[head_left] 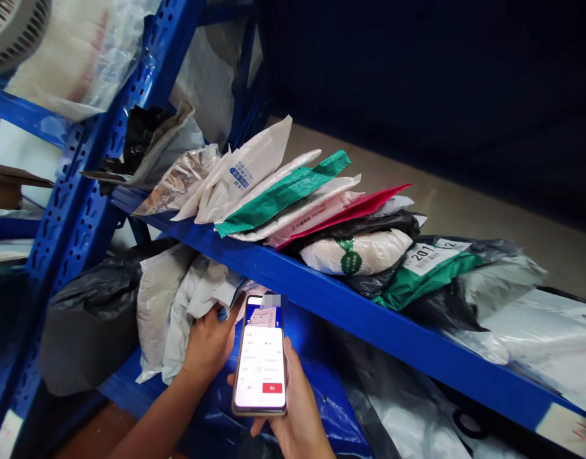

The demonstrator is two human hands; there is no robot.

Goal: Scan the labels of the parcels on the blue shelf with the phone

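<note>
The right hand (300,408) grips a phone (260,357) below the shelf's (369,315) front edge. The left hand (209,344) pinches a white bag (178,306) on the lower shelf. Bags (283,191) above lean over the edge; a bump could knock them down.
</note>
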